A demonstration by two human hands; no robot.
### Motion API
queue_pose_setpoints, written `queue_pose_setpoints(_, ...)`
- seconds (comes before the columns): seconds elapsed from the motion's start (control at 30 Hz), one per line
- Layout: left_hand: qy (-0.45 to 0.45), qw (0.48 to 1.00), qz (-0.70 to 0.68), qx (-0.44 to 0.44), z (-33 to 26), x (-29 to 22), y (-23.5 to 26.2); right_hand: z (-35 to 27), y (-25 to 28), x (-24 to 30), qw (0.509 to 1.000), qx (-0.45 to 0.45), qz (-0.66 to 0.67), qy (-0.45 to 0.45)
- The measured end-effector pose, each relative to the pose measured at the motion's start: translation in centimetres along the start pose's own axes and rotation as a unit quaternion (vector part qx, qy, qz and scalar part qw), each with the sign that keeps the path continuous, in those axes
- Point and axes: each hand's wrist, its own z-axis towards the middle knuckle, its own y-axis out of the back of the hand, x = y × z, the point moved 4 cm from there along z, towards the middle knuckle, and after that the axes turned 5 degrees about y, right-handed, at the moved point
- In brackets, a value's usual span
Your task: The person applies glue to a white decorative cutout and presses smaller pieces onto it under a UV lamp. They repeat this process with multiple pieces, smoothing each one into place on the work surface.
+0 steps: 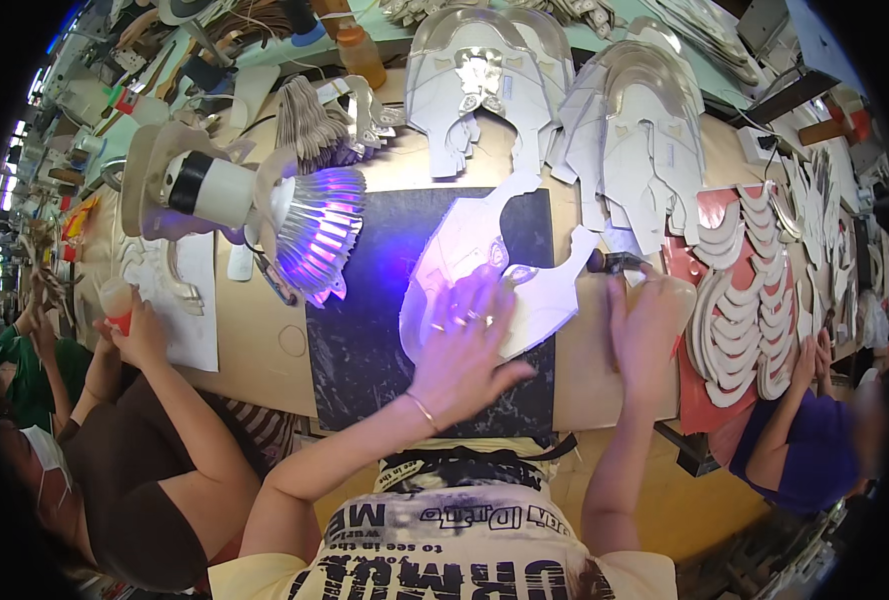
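My left hand (470, 335) lies spread over a white, flat shoe upper piece (545, 305), fingers pointing away from me. The piece has a curved body with two long arms and a small oval opening near my fingertips. It rests on a dark scuffed mat (365, 375), lit blue-violet on its left part. To the right of the mat, my right hand (653, 318) is closed round a small hammer (622, 262) with a dark head. The hammer is apart from the piece, and my fingers hide most of its handle.
A lamp with a finned silver head (315, 232) stands left of the mat. Stacks of white upper pieces (645, 150) lie at the far side. On the right, a red sheet (677, 270) carries rows of curved pieces. Co-workers sit on both sides; one hand (140, 330) holds a bottle (117, 300).
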Motion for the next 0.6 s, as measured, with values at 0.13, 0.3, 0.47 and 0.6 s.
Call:
queue_pose_setpoints(0.13, -0.059, 0.998, 0.006, -0.015, -1.0, -0.7, -2.1, -1.5, -2.6, -0.5, 0.997, -0.010, -0.082, -0.004)
queue_pose_setpoints(0.3, -0.108, 0.985, 0.132, 0.031, -2.4, 2.2, -1.4, -0.9, -2.6, -3.0, 0.989, 0.016, 0.147, 0.030)
queue_pose_setpoints(0.47, -0.047, 0.993, 0.074, -0.076, -4.8, 7.7, 3.3, -2.3, -1.7, -2.6, 0.871, 0.031, 0.487, -0.059)
queue_pose_setpoints(0.6, 0.067, 0.988, -0.001, -0.140, -6.0, 9.6, 3.8, -1.7, -1.1, 0.3, 0.898, 0.016, 0.440, -0.002)
